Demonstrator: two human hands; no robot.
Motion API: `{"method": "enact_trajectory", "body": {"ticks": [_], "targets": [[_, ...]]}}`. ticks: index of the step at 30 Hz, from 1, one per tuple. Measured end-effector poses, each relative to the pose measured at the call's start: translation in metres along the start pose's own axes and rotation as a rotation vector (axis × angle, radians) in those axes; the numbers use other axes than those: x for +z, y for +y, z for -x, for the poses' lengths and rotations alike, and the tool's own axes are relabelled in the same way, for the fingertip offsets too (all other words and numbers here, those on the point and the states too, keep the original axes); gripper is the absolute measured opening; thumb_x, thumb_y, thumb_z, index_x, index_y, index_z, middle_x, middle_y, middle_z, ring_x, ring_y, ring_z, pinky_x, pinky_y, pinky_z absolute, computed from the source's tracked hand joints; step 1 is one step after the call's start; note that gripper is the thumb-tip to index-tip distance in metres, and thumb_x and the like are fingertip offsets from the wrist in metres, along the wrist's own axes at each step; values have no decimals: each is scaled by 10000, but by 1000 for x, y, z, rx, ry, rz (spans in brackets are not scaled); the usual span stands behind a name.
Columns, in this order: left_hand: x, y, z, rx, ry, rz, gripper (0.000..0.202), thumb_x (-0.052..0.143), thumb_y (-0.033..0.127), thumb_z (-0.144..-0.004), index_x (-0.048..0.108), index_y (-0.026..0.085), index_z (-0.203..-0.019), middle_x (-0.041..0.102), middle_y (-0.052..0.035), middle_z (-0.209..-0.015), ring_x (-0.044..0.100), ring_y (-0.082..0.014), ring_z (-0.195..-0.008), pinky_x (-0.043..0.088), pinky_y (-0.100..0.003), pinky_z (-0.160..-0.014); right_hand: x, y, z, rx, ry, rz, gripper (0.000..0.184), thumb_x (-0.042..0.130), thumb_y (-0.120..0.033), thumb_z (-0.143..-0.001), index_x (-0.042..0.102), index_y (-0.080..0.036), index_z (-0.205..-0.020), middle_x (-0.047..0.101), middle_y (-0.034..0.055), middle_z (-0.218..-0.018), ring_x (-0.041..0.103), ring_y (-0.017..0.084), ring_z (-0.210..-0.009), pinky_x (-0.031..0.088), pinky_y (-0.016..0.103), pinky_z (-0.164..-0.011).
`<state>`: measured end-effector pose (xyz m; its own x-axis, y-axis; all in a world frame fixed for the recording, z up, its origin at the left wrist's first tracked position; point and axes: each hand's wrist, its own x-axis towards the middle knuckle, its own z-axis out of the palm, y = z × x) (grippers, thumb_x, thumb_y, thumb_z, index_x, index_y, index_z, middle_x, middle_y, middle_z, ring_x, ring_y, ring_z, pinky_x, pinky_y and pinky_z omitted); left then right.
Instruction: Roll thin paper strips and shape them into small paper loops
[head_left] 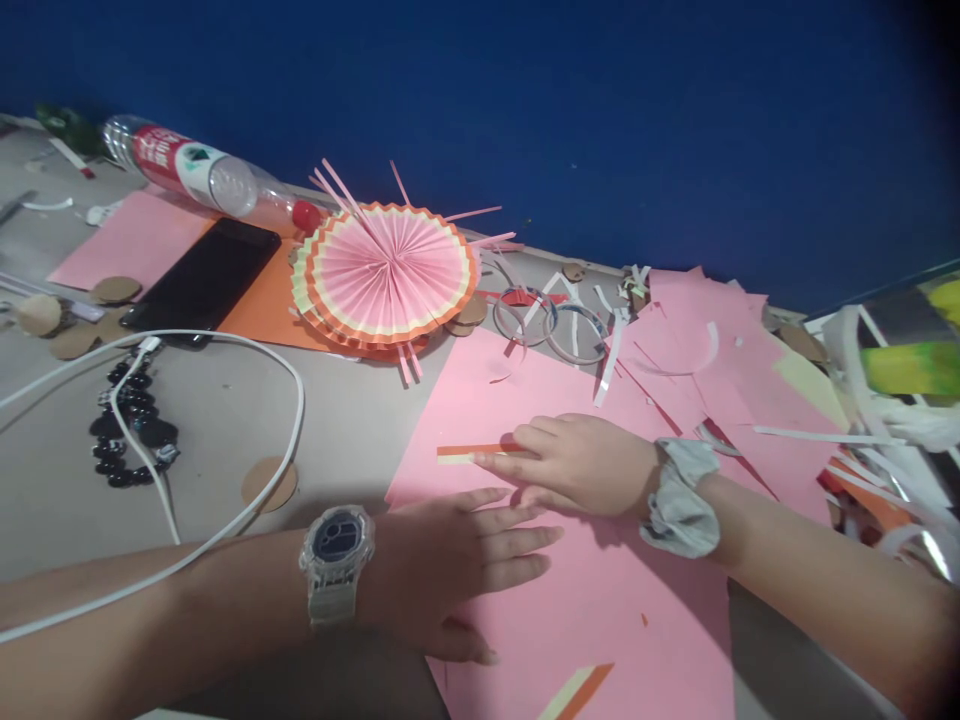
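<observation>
My left hand (pixel 457 560), with a clear digital watch (pixel 335 560) on its wrist, lies flat with fingers stretched out on a large pink paper sheet (pixel 600 610). My right hand (pixel 577 465), a grey scrunchie (pixel 679 495) round its wrist, rests on the same sheet. Its fingers press on a narrow orange and cream paper strip (pixel 469 453). The two hands almost touch at the fingertips.
A pleated pink, cream and orange paper fan rosette (pixel 384 275) lies behind, next to a black phone (pixel 202 275) on orange paper and a plastic bottle (pixel 195 175). A white cable (pixel 289 440), black beads (pixel 135 420), cardboard discs, tape rings (pixel 551 320) and pink scraps lie around. Another strip (pixel 577 692) lies near.
</observation>
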<state>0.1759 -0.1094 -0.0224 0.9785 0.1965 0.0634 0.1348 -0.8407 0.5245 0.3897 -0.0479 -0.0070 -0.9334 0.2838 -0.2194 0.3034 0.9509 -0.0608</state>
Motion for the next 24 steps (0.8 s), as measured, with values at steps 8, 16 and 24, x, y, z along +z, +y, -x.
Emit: {"method": "enact_trajectory", "body": {"ticks": [8, 16, 24], "targets": [[1, -3, 0, 35, 16, 56, 672, 431, 476, -820, 349, 57, -1338, 246, -128, -1455, 159, -286, -1345, 149, -435, -1085, -4, 3, -5, -22, 21, -20, 519, 304, -463, -910, 271, -228, -1372, 563, 69, -925, 484, 157, -687, 340, 277, -560], [1, -2, 1, 20, 21, 71, 665, 455, 468, -815, 357, 64, -1333, 257, -116, -1453, 174, -280, -1342, 131, -417, -1097, 2, 4, 4, -35, 13, 5, 487, 319, -445, -910, 354, -200, -1329, 566, 72, -904, 467, 156, -672, 332, 274, -561], [-3, -2, -2, 21, 9, 116, 664, 484, 438, -792, 361, 58, -1322, 203, -136, -1466, 189, -248, -1341, 160, -382, -1096, -2, -2, -30, -34, 6, -12, 466, 295, -391, -922, 327, -223, -1355, 562, 76, -932, 471, 153, -663, 307, 272, -522]]}}
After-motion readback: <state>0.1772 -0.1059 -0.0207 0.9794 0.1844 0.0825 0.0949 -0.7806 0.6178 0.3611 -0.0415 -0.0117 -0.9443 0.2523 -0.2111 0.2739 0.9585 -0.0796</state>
